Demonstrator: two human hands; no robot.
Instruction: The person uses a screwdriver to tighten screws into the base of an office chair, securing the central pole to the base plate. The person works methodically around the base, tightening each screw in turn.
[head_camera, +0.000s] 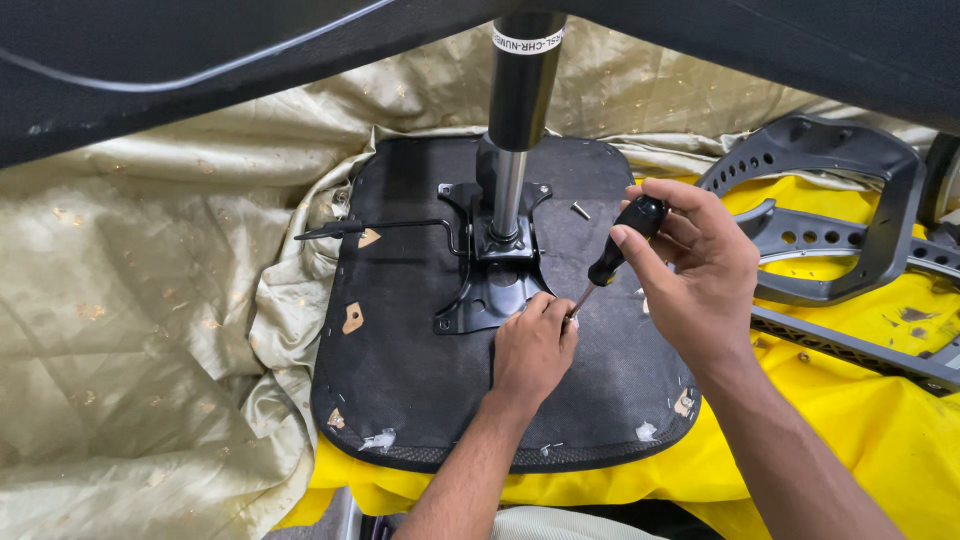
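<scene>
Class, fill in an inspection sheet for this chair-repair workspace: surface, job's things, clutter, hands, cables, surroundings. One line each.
Surface: yellow cloth beside crumpled pale gold fabric.
Job's things: upturned black padded seat base with black metal mounting plate and upright gas cylinder; black-handled screwdriver, tip down by the plate.
Clutter: loose small metal screw on the seat base; grey perforated plastic chair frame parts at right.
Hands: left hand steadies the screwdriver shaft; right hand grips the handle.
Cables: thin black lever rod on the seat; no cables seen.
Surroundings: dark chair part overhead.
</scene>
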